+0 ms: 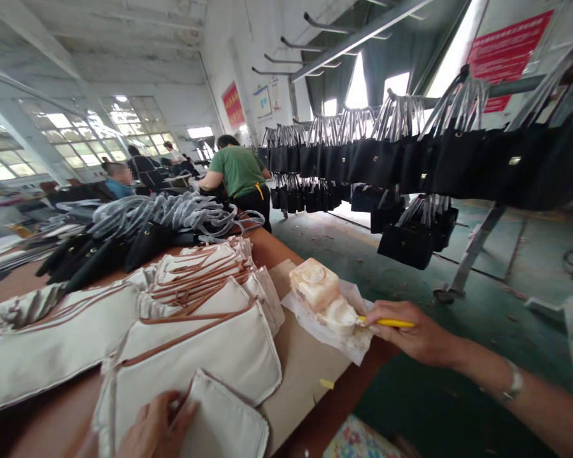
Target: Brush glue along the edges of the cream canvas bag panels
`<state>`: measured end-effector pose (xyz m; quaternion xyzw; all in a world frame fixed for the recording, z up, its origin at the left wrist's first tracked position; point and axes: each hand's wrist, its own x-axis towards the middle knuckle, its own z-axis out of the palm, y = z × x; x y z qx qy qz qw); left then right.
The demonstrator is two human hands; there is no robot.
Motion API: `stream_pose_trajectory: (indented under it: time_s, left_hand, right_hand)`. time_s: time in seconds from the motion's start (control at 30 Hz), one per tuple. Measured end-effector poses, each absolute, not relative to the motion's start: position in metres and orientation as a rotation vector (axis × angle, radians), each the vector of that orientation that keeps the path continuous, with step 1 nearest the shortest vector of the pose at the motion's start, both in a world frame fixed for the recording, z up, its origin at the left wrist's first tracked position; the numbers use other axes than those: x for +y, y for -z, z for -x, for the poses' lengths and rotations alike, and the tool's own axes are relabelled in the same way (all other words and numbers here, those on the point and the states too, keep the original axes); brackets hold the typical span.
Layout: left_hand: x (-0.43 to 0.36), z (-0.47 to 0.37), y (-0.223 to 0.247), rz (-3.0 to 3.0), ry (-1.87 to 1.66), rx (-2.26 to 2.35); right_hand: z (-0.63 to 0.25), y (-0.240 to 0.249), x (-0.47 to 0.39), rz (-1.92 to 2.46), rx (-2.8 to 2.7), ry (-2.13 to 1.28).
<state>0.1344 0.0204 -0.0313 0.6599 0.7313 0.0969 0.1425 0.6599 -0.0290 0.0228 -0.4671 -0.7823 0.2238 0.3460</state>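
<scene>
My right hand is closed around a slim yellow-handled brush. Its tip dips into the whitish mouth of a cut-open, caked plastic container, so the bristles are hidden. The container lies on a crumpled white sheet near the table's right edge. At the bottom, my left hand pinches the left edge of a small cream bag flap, which rests over a larger cream bag piece with brown trim.
Cream pieces with brown edging are stacked along the brown table. Behind them lie black bags with wrapped handles. Black bags hang from a wheeled rack at right. A person in a green shirt bends over the table's far end.
</scene>
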Motion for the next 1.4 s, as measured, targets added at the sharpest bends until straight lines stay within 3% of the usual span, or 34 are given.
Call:
stream_pose_trajectory:
  time_s: [0.17, 0.27, 0.43, 0.57, 0.77, 1.23, 1.4]
  left_hand:
    - [0.005, -0.161, 0.010, -1.818, -0.353, 2.070]
    - [-0.002, -0.175, 0.006, -1.838, -0.413, 1.968]
    - [-0.020, -0.208, -0.012, -1.808, -0.456, 1.710]
    - [-0.033, -0.240, -0.036, -1.714, -0.532, 1.548]
    - [-0.046, -0.267, -0.049, -1.724, -0.575, 1.476]
    - [-0.053, -0.275, -0.036, -1.798, -0.619, 1.378]
    - [-0.063, -0.274, -0.027, -2.095, -0.756, 1.362]
  right_hand:
    - [-0.674, 0.019, -0.031, 1.600, -1.382, -0.707]
    - [-0.677, 0.020, -0.037, 1.723, -1.126, -0.601]
    - [-0.627, -0.019, -0.048, 1.227, -0.852, -0.952]
    - [-0.563, -0.038, -0.047, 1.012, -0.895, -1.231]
    - [-0.512, -0.044, -0.040, 0.928, -1.092, -1.308]
    - [-0.515, -0.053, -0.041, 1.021, -1.314, -1.189]
    - [-0.525, -0.051, -0.032, 1.027, -1.238, -1.120]
